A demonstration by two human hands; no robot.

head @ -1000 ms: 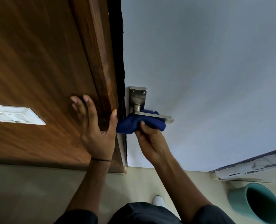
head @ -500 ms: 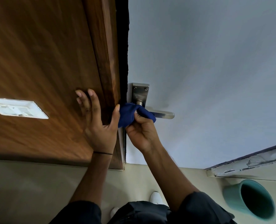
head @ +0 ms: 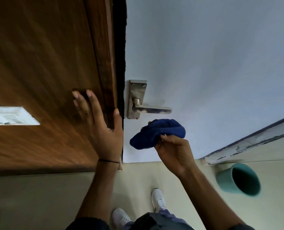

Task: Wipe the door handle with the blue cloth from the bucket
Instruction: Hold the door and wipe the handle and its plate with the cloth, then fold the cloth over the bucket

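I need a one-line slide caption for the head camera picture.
Right hand holds the blue cloth below the door handle; left hand rests on the wooden frame.

Surface: pale beige smooth floor (head: 38,201), which filled the lower part of the head view.
Bucket: teal round bucket (head: 224,177), which stood on the floor at the right with its dark open mouth turned towards the camera; its contents could not be told.
Left shoe: white lace-up shoe (head: 121,217), planted on the floor near the bottom edge.
Right shoe: second white lace-up shoe (head: 158,199), set a little farther forward, well apart from the bucket.
Upper boundary: brown wooden panel (head: 38,72) and pale grey door (head: 204,63) met the floor; a white strip with chipped paint (head: 247,145) ran near the bucket.
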